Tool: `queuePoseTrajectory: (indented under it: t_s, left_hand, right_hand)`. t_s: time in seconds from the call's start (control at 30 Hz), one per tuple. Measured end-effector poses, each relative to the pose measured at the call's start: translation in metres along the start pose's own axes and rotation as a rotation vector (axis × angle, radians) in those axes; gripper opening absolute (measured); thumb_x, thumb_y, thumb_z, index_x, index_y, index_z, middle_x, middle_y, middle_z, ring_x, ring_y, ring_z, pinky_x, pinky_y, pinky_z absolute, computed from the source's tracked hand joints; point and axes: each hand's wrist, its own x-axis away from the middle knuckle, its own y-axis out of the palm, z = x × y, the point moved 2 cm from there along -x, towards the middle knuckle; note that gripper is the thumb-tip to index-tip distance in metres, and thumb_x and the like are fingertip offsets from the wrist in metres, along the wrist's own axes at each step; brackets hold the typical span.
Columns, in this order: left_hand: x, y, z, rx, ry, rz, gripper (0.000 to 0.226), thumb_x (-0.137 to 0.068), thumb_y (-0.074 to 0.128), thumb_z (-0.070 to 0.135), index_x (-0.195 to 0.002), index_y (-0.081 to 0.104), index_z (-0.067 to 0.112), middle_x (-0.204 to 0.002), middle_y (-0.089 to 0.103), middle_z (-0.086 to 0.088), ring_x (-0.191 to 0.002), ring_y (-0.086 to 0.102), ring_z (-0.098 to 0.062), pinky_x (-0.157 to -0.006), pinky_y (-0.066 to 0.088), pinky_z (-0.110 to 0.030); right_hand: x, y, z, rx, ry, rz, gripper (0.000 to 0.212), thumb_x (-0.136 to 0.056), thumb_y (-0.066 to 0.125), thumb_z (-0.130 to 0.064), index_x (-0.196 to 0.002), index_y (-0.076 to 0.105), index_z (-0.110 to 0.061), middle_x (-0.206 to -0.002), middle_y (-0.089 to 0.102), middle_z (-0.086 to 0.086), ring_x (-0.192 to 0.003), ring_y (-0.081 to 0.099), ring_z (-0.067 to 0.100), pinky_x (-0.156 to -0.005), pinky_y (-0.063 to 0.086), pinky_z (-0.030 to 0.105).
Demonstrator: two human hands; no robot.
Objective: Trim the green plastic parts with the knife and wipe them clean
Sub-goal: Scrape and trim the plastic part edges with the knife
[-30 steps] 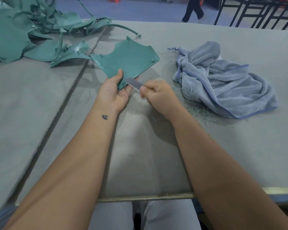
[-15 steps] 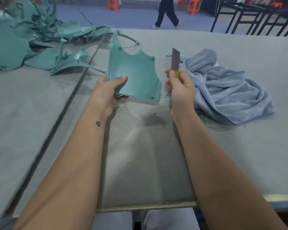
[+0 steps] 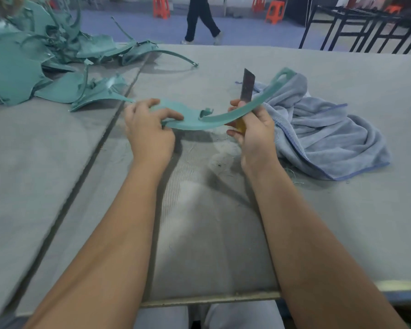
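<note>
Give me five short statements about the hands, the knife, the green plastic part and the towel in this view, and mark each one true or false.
1. The left hand grips one end of the curved green plastic part. True.
2. The right hand is empty. False: it holds the knife with the dark flat blade and yellow handle, blade pointing up.
3. The crumpled grey-blue towel lies to the right of the right hand on the grey table. True.
4. The pile of green plastic parts sits on the near right of the table. False: it is at the far left.
5. The held part lies flat on the table. False: it is lifted, spanning between the two hands.
</note>
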Motion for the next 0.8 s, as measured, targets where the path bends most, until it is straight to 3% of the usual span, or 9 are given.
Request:
queuePoseTrajectory:
  t_s: [0.1,0.17,0.23,0.3,0.37,0.47,0.53,0.7,0.8]
  left_hand:
    - [0.003,-0.001,-0.001,0.023,-0.131,0.026,0.049,-0.079,0.05,-0.01,-0.087,0.073,0.033,-0.152,0.03,-0.006,-0.141,0.022,-0.026,-0.114,0.023,-0.026]
    - [-0.001,-0.002,-0.006,0.14,-0.227,0.032,0.042,-0.083,0.053,-0.004,-0.099,0.068,0.032,-0.154,0.022,-0.009,-0.136,0.037,-0.027,-0.113,0.031,-0.026]
    - [-0.004,-0.005,-0.009,0.212,-0.316,0.054,0.049,-0.085,0.061,0.008,-0.129,0.053,0.028,-0.149,0.027,-0.008,-0.117,0.054,-0.025,-0.102,0.046,-0.035]
    - [-0.003,-0.004,-0.01,0.298,-0.426,0.047,0.067,-0.084,0.066,0.02,-0.143,0.034,0.023,-0.134,0.048,-0.005,-0.104,0.062,-0.022,-0.092,0.053,-0.04]
    - [-0.002,0.0,-0.006,0.464,-0.527,-0.021,0.052,-0.084,0.061,0.025,-0.132,0.041,0.02,-0.106,0.067,-0.007,-0.087,0.069,-0.023,-0.082,0.057,-0.044]
    - [0.001,0.006,0.003,0.691,-0.559,-0.122,0.016,-0.088,0.049,0.013,-0.099,0.059,0.017,-0.072,0.072,-0.004,-0.052,0.063,-0.017,-0.054,0.053,-0.031]
    - [0.003,0.009,0.01,0.768,-0.545,-0.155,0.021,-0.089,0.044,0.006,-0.088,0.06,0.019,-0.057,0.067,0.002,-0.043,0.057,-0.015,-0.044,0.047,-0.024]
    - [0.003,0.011,0.018,0.909,-0.557,-0.259,0.023,-0.094,0.044,0.009,-0.101,0.063,0.019,-0.068,0.071,0.002,-0.057,0.065,-0.015,-0.05,0.052,-0.024]
    - [0.005,0.015,0.025,0.996,-0.469,-0.4,0.024,-0.092,0.052,0.017,-0.1,0.069,0.032,-0.082,0.072,0.0,-0.07,0.066,-0.015,-0.059,0.052,-0.027]
  right_hand:
    - [-0.001,-0.004,-0.004,-0.252,0.095,-0.01,0.021,-0.102,0.044,-0.018,-0.09,0.062,-0.015,-0.084,0.064,0.003,-0.07,0.062,0.016,-0.066,0.05,0.028]
    - [-0.002,-0.007,-0.007,-0.345,0.163,-0.052,0.024,-0.103,0.04,-0.021,-0.09,0.059,-0.015,-0.083,0.064,0.005,-0.069,0.062,0.02,-0.065,0.05,0.03]
    - [-0.001,-0.006,-0.008,-0.324,0.253,-0.152,0.025,-0.102,0.041,-0.022,-0.088,0.06,-0.014,-0.082,0.065,0.006,-0.071,0.062,0.021,-0.065,0.052,0.031]
    - [0.004,-0.002,-0.005,-0.168,0.315,-0.315,0.022,-0.1,0.045,-0.023,-0.088,0.061,-0.014,-0.085,0.067,0.004,-0.077,0.064,0.019,-0.067,0.056,0.033]
    - [0.009,0.004,-0.002,0.022,0.322,-0.462,0.019,-0.098,0.047,-0.022,-0.09,0.063,-0.016,-0.09,0.067,0.001,-0.081,0.065,0.017,-0.071,0.056,0.035]
    - [0.012,0.013,-0.002,0.056,0.318,-0.537,0.021,-0.099,0.044,-0.012,-0.089,0.062,-0.009,-0.095,0.063,0.01,-0.089,0.061,0.022,-0.082,0.053,0.032]
    - [0.011,0.014,-0.003,0.034,0.323,-0.57,0.022,-0.1,0.041,-0.008,-0.09,0.06,-0.005,-0.104,0.061,0.018,-0.104,0.057,0.029,-0.1,0.046,0.037]
    - [0.013,0.013,0.0,-0.154,0.307,-0.637,0.02,-0.099,0.042,-0.008,-0.1,0.061,0.0,-0.119,0.055,0.027,-0.112,0.054,0.034,-0.105,0.044,0.046]
    - [0.014,0.019,0.002,-0.262,0.249,-0.651,0.02,-0.096,0.045,-0.009,-0.106,0.06,0.001,-0.126,0.049,0.031,-0.116,0.048,0.039,-0.113,0.026,0.06]
